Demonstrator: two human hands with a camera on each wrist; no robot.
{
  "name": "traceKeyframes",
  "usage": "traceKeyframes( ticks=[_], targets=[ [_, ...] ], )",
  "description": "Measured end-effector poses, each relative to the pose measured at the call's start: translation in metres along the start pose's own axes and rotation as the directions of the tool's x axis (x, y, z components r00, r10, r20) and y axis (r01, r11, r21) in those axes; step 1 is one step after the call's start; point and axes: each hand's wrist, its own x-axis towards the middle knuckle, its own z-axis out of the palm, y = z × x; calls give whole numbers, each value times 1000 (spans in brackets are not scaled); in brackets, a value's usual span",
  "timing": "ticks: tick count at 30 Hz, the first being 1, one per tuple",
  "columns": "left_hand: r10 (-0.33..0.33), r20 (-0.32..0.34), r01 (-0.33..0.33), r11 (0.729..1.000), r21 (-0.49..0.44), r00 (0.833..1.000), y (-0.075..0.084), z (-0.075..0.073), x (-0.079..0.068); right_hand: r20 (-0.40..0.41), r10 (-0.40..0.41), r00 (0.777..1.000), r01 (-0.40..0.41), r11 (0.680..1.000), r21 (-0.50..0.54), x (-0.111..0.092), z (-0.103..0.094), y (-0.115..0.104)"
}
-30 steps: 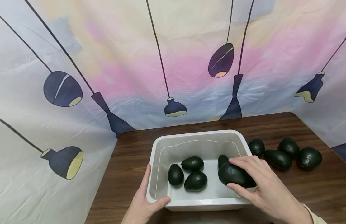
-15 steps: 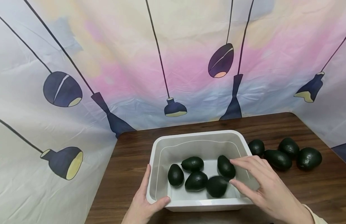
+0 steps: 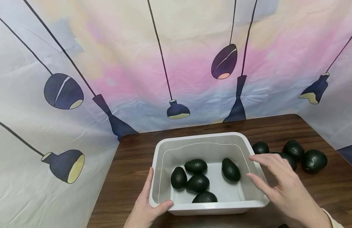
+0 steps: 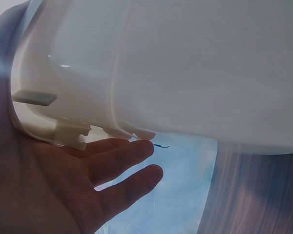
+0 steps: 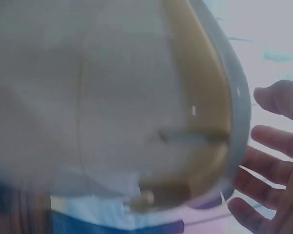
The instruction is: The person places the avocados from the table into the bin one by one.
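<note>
A white plastic bin [image 3: 201, 136] stands on the wooden table with several dark green avocados inside. One avocado [image 3: 231, 170] lies apart on the right, while another [image 3: 205, 197] is partly hidden behind the near wall. My left hand [image 3: 145, 202] holds the bin's near left corner, thumb over the rim; in the left wrist view its fingers [image 4: 127, 161] extend beneath the lip. Over the bin's right rim hovers my right hand [image 3: 284, 186], holding nothing, its thumb and fingers spread apart. In the right wrist view that hand [image 5: 278, 161] is beside the bin's edge.
Several more avocados [image 3: 314, 161] lie on the table [image 3: 332, 193] to the right of the bin, one partly behind my right hand. A fabric backdrop [image 3: 130, 63] printed with hanging lamps rises behind the table. A small dark object [image 3: 283, 225] shows at the bottom edge.
My right hand has let go of an avocado, which rolled left to the bin's near wall. The hand has then moved right, to the rim. My left hand has stayed in place.
</note>
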Motion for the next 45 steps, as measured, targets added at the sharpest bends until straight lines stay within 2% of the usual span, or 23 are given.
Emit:
traceKeyframes(
  ticks=[3,7,11,15,18,22,27,32,35,41,45],
  targets=[
    [12,-6,-12,1000,6,1000,0,0,0,-72,-3,997,2,1000,-1,2,-7,8],
    [22,-9,-22,1000,22,1000,1,-1,0,-128,30,991,-33,999,-24,4,-18,23],
    [26,-9,-25,999,25,1000,2,-2,1,-180,95,979,-110,991,-79,3,-27,41],
    [31,-9,-31,999,10,999,1,-2,1,-212,212,954,-240,964,-116,-1,-32,61],
    [28,-8,-28,1000,-4,1000,1,-3,2,-173,336,926,-360,923,-135,-4,-33,76],
    [19,-7,-19,1000,-10,1000,0,-3,2,-51,473,880,-473,860,-189,-12,-31,99],
    [6,-4,-6,1000,-5,1000,1,-2,1,80,537,840,-497,820,-286,-25,-22,128],
    [0,2,0,1000,-25,1000,2,-2,0,129,583,802,-517,787,-337,-40,-12,148],
    [1,4,0,999,-33,1000,2,-2,0,125,589,799,-523,782,-340,-46,-6,155],
    [-4,7,5,999,-41,1000,1,-1,0,111,569,815,-507,792,-340,-54,1,160],
    [-14,10,14,999,-42,1000,2,-1,-1,120,576,809,-507,786,-355,-56,4,162]
  ],
)
